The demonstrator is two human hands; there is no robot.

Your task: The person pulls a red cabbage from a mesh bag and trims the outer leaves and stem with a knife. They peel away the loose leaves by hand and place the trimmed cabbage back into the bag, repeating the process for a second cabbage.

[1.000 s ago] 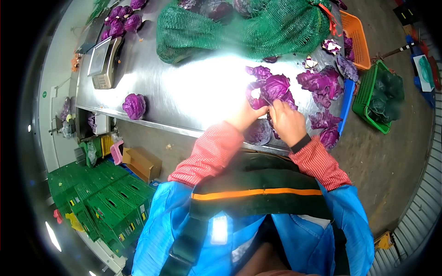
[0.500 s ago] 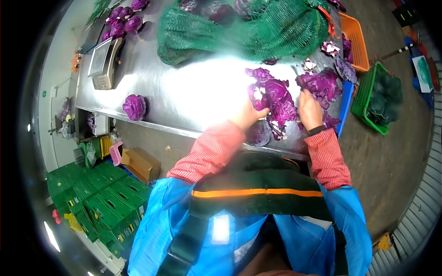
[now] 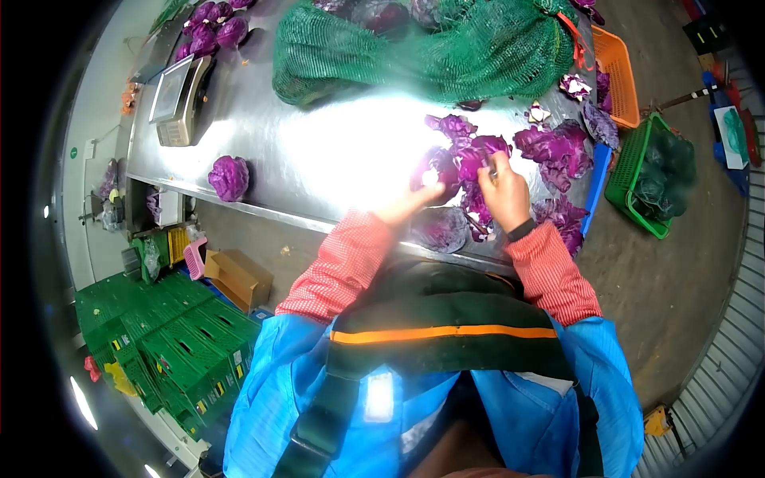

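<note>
My left hand (image 3: 402, 207) grips a red cabbage (image 3: 438, 169) from its left side, the thumb lying near a pale cut patch; glare washes out its other fingers. My right hand (image 3: 507, 194) is closed, fingertips pinched on a loose purple cabbage leaf (image 3: 488, 146) just right of the cabbage. Other leaves lie beneath and behind them. By the table's front edge, below the cabbage, rests a duller purple outer leaf (image 3: 443, 229). A heap of torn leaves (image 3: 555, 149) spreads to the right of my right hand.
A green mesh sack (image 3: 502, 56) of cabbages lies across the far side of the steel table (image 3: 295, 195). At left are a scale (image 3: 177, 103) and a single cabbage (image 3: 229, 178). Orange (image 3: 617, 72) and green (image 3: 637, 171) crates stand beyond the right edge.
My right hand has moved left from the leaf heap to the leaves beside the cabbage. My left hand and the cabbage have shifted slightly left.
</note>
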